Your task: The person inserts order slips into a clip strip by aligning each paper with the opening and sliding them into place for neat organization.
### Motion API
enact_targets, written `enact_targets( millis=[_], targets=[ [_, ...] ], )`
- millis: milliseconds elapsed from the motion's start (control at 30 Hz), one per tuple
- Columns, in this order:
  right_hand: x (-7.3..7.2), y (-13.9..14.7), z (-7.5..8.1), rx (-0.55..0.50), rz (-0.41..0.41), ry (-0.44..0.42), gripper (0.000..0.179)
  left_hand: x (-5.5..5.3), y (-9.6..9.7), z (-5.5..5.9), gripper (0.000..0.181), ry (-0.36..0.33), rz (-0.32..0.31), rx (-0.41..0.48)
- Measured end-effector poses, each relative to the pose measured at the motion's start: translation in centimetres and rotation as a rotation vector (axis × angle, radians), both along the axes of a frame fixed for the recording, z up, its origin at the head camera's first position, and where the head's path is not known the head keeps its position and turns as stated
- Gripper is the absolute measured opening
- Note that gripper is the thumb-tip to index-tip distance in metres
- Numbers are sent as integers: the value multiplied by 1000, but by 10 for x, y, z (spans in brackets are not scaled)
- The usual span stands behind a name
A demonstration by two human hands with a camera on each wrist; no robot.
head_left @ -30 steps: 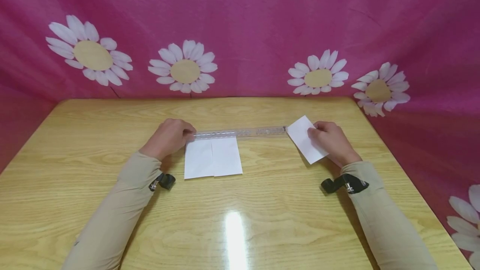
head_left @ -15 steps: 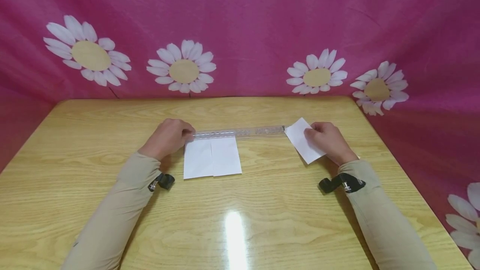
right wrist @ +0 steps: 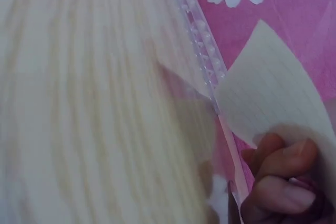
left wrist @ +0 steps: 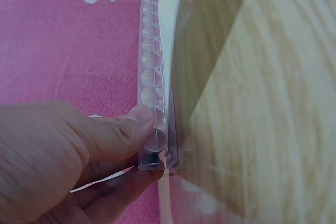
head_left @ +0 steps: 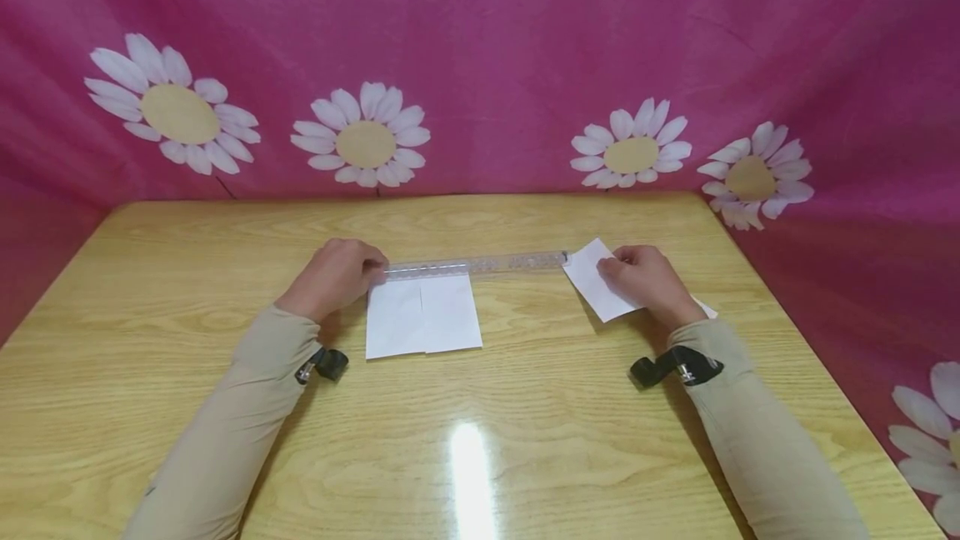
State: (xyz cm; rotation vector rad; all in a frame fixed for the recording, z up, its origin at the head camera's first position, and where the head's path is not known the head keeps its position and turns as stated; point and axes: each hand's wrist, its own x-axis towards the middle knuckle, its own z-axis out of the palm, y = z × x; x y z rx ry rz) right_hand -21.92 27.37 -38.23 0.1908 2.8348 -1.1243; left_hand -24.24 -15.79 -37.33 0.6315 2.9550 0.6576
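A clear plastic ruler (head_left: 517, 262) with round shapes along it lies across the table. My left hand (head_left: 341, 277) pinches its left end, thumb on top, as the left wrist view shows of the ruler (left wrist: 152, 77). Just below its left half lies white paper (head_left: 423, 317) with a line down its middle and a small step in its lower edge. My right hand (head_left: 648, 282) pinches a white piece of paper (head_left: 594, 280), tilted, with one corner at the ruler's right end. In the right wrist view this paper (right wrist: 278, 82) stands up from my curled fingers.
The wooden table (head_left: 555, 440) is glossy and reflects a bright light streak. A pink curtain (head_left: 495, 65) with daisies stands behind it and along the right side. Black wrist straps (head_left: 322, 363) sit over the sleeves. A white paper end (head_left: 705, 308) shows beside my right wrist.
My right hand has slid slightly left with its paper, whose corner now meets the ruler's end more closely. A white end has come into view behind the right wrist. The left hand stays put.
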Motion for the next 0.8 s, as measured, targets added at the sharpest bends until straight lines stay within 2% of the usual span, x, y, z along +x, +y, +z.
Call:
enact_targets(
  millis=[200,500,800],
  targets=[
    [0,-4,-3,-16,-8,-28,35,0,-1,1,23,4,-8,-2],
    [2,-8,-1,-35,-8,-94,51,0,0,0,23,0,-6,2],
    [1,-11,-5,-88,15,-70,46,-2,0,-1,24,-7,3,-2]
  ],
)
